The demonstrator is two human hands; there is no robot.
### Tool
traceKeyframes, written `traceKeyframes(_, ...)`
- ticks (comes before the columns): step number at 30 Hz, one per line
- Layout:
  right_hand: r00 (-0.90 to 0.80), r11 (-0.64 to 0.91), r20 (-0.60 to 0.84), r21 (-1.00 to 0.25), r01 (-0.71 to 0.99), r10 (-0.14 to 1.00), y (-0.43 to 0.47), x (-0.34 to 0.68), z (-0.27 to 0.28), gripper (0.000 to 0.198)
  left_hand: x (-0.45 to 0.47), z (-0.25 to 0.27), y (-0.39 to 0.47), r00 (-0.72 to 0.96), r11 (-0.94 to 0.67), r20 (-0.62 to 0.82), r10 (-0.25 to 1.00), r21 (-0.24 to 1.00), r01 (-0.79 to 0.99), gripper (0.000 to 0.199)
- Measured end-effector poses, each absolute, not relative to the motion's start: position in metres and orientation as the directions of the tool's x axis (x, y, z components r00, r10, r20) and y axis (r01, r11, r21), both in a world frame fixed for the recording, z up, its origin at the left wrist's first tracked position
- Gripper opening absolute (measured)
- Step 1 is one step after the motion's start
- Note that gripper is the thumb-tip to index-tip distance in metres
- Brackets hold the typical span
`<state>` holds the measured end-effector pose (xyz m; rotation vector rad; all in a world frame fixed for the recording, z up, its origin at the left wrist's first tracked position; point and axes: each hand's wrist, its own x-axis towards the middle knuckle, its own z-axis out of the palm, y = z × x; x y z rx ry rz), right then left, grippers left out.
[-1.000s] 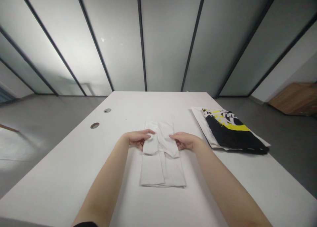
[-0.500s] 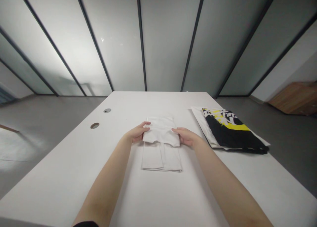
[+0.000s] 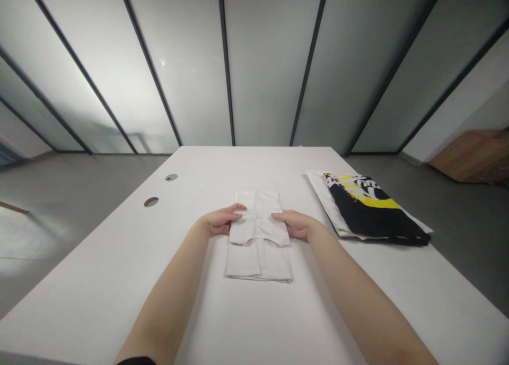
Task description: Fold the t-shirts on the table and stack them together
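Note:
A folded white T-shirt [image 3: 260, 229] lies at the middle of the table, its upper layer turned over a longer lower layer that sticks out toward me. A curved edge, like a neckline, shows along the front of that upper layer. At its left side my left hand [image 3: 222, 220] is closed, thumb on top and other fingers by the edge or under it. My right hand [image 3: 296, 223] grips the opposite side in the same way, thumb resting on the cloth. The fingertips beneath the fabric are hidden.
On the right of the white table [image 3: 119, 280] lies a stack of folded clothes [image 3: 369, 211], a black one with yellow and white print on top of white. Two round holes [image 3: 151, 201] pierce the table's left side. Frosted glass panels [image 3: 262, 62] stand behind.
Both hands have moved slightly toward me and inward along the T-shirt's sides. The front edge of its upper layer has come lower and nearer, covering more of the lower layer.

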<state>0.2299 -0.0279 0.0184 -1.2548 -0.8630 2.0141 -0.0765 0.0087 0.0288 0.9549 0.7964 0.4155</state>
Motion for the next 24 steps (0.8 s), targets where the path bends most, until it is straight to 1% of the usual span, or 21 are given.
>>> traceKeyframes(1,-0.339,-0.589,-0.515,-0.791,-0.165,0.787,-0.026,0.228,0.015,0.031,-0.074,0.027,0.01,0.636,0.53,-0.418,0.649,0.848,0.017,0.061)
traceKeyframes(3,-0.265,-0.541,-0.484,-0.813,-0.218,0.834,-0.021,0.225,0.011,0.032,-0.068,0.025,0.015,0.543,0.511,-0.416,0.73,0.859,-0.028,0.066)
traceKeyframes(6,-0.15,-0.423,-0.395,-0.85,-0.315,0.906,-0.014,0.219,0.01,0.03,-0.055,0.029,0.02,0.269,0.399,-0.351,0.897,0.905,-0.147,0.078)
traceKeyframes(7,-0.125,-0.387,-0.367,-0.857,-0.34,0.922,-0.012,0.218,0.011,0.028,-0.051,0.031,0.021,0.197,0.356,-0.322,0.926,0.919,-0.169,0.082)
traceKeyframes(8,-0.112,-0.366,-0.35,-0.859,-0.357,0.93,-0.011,0.218,0.013,0.026,-0.048,0.033,0.021,0.166,0.333,-0.306,0.938,0.926,-0.175,0.084)
traceKeyframes(9,-0.111,-0.36,-0.343,-0.859,-0.364,0.933,-0.01,0.218,0.014,0.023,-0.045,0.036,0.02,0.178,0.335,-0.306,0.935,0.927,-0.167,0.086)
traceKeyframes(11,-0.149,-0.396,-0.367,-0.853,-0.339,0.918,-0.011,0.222,0.018,0.019,-0.044,0.041,0.017,0.272,0.379,-0.337,0.901,0.918,-0.12,0.087)
traceKeyframes(15,-0.237,-0.468,-0.417,-0.853,-0.231,0.877,-0.021,0.239,0.024,0.018,-0.059,0.053,0.009,0.486,0.438,-0.373,0.79,0.899,-0.022,0.075)
traceKeyframes(17,-0.329,-0.507,-0.435,-0.843,-0.177,0.838,-0.029,0.249,0.025,0.018,-0.072,0.058,0.005,0.599,0.463,-0.385,0.702,0.886,0.028,0.072)
traceKeyframes(19,-0.44,-0.565,-0.469,-0.818,-0.11,0.766,-0.036,0.254,0.025,0.02,-0.085,0.058,0.003,0.694,0.503,-0.42,0.585,0.859,0.096,0.072)
traceKeyframes(21,-0.487,-0.611,-0.511,-0.79,-0.06,0.708,-0.039,0.252,0.024,0.021,-0.092,0.054,0.003,0.724,0.533,-0.455,0.519,0.834,0.142,0.071)
traceKeyframes(22,-0.479,-0.621,-0.526,-0.782,-0.051,0.703,-0.038,0.249,0.023,0.019,-0.093,0.05,0.004,0.715,0.535,-0.463,0.524,0.832,0.147,0.07)
traceKeyframes(24,-0.397,-0.609,-0.541,-0.79,-0.061,0.741,-0.033,0.24,0.021,0.013,-0.089,0.043,0.008,0.658,0.514,-0.465,0.593,0.847,0.135,0.068)
